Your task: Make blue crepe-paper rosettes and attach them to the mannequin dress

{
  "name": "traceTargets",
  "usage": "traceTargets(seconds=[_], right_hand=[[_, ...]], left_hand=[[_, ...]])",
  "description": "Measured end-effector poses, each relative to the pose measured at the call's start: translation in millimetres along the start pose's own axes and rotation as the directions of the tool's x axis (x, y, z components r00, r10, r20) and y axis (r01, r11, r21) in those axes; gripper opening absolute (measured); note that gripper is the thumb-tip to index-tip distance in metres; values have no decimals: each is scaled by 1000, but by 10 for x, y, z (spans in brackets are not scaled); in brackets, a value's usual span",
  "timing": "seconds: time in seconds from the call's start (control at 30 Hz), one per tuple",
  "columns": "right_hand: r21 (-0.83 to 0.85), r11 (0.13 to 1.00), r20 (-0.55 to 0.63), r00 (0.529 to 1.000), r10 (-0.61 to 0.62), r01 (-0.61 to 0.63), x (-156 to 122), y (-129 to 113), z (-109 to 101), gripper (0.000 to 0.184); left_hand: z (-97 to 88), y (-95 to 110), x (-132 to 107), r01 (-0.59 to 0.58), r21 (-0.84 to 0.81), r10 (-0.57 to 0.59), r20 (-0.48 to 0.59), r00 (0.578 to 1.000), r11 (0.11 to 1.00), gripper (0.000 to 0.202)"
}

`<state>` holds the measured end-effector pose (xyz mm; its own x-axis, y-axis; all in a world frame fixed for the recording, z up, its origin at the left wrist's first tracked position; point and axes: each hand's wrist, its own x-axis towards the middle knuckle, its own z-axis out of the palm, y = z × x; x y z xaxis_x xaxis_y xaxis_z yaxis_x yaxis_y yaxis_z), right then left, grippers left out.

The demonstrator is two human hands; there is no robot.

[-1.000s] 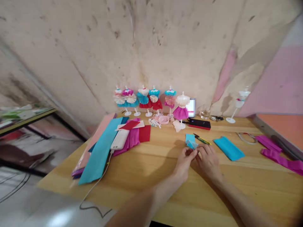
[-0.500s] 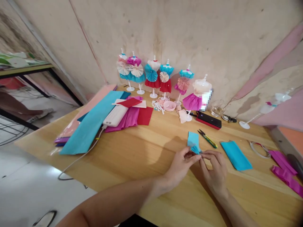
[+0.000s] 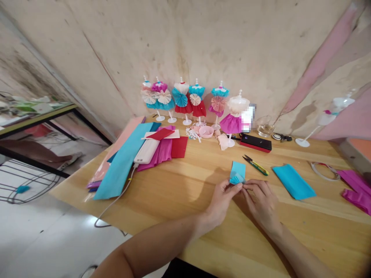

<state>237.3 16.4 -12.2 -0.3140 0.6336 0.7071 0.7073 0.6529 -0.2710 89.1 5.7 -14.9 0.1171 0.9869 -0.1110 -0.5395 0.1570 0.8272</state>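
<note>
Both hands met low over the pale wooden tabletop (image 3: 179, 193): the left hand (image 3: 222, 199) and right hand (image 3: 261, 201) each kept a narrow grip pinched on the small pleated sky-blue crepe paper piece (image 3: 237, 173), just beside the yellow-handled snips (image 3: 256, 166). The thin paper looked liable to tear, or its folds to spring apart, if either pinch tugged or slackened

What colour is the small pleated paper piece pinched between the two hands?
Turquoise blue. The small pleated paper piece shows best in the head view.
</note>
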Motion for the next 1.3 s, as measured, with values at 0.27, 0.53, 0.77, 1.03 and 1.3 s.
traceTargets(seconds=[0.27, 0.53, 0.77, 1.03, 1.3], right_hand=[[246, 921, 8, 951, 308, -300, 46, 41, -41, 17], [224, 835, 246, 858, 450, -503, 73, 393, -76, 28], [-301, 924, 111, 953, 281, -238, -46, 1015, -9, 37], [-414, 862, 262, 869, 420, -293, -129, 949, -1, 18], [359, 571, 260, 666, 699, -739, 44, 778, -205, 22]], left_hand=[[-42, 3, 73, -19, 46, 22, -60, 998, 999, 30], [-30, 38, 57, -28, 237, 28, 5, 1000, 971, 30], [-126, 30, 180, -42, 249, 54, -42, 998, 968, 29], [-60, 13, 144, -46, 56, 45, 26, 999, 997, 27], [-108, 47, 206, -121, 95, 118, 35, 992, 988, 27]])
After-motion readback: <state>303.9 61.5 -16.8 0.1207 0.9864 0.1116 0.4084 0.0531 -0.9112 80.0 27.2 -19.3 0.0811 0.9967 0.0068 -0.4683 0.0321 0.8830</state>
